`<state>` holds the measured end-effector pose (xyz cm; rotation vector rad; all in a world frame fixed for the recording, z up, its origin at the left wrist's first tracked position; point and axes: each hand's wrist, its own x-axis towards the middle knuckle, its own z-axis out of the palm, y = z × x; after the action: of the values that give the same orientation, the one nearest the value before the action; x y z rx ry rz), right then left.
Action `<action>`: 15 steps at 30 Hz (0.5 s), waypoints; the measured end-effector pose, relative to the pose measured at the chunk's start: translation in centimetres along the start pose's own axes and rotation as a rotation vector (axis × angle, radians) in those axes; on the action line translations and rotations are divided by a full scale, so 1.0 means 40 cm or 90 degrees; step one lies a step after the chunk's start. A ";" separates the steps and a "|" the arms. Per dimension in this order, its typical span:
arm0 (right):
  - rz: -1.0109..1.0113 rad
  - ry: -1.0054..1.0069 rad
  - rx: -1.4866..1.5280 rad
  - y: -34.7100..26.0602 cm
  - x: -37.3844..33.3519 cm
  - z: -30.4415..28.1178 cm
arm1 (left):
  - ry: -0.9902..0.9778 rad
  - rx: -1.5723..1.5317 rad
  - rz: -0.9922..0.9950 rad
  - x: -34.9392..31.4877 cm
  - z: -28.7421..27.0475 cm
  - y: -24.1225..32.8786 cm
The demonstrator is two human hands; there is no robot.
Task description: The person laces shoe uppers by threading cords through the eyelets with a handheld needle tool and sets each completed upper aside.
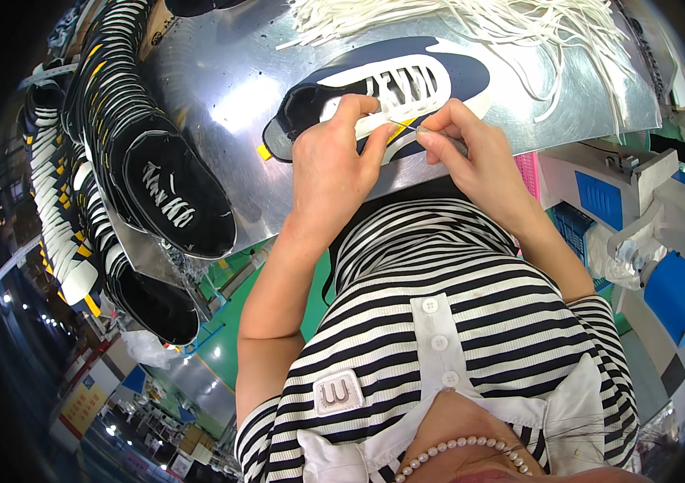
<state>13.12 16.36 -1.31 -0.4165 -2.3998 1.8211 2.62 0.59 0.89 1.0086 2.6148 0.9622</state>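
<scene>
A flat shoe upper [469, 76] in navy, white and yellow lies on the metal tabletop, its toe pointing right. White lace [407, 87] crosses its eyelet rows in several bars. My left hand [330, 157] grips the upper's near side by the eyelets, with thumb and forefinger on either side of the white edge. In my right hand [475, 153], a thin metal hook tool [410, 127] is pinched, its shaft reaching left toward the left thumb. The tool's tip is too small to make out, and my right fingers hide most of its handle.
Loose white laces [471, 20] heap along the table's far edge. To the left, long rows of nested shoe uppers [173, 193] curve along the metal table [238, 173]. Right of the table stands a pale machine [612, 189] with blue panels, near a blue basket [571, 229].
</scene>
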 end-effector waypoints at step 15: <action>-0.091 0.115 0.020 -0.007 0.086 -0.072 | -0.110 -0.122 0.031 -0.011 -0.008 -0.027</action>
<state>10.47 19.92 -0.55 -0.3770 -2.2172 1.6821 2.26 -0.46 0.42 1.0601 2.3189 1.0630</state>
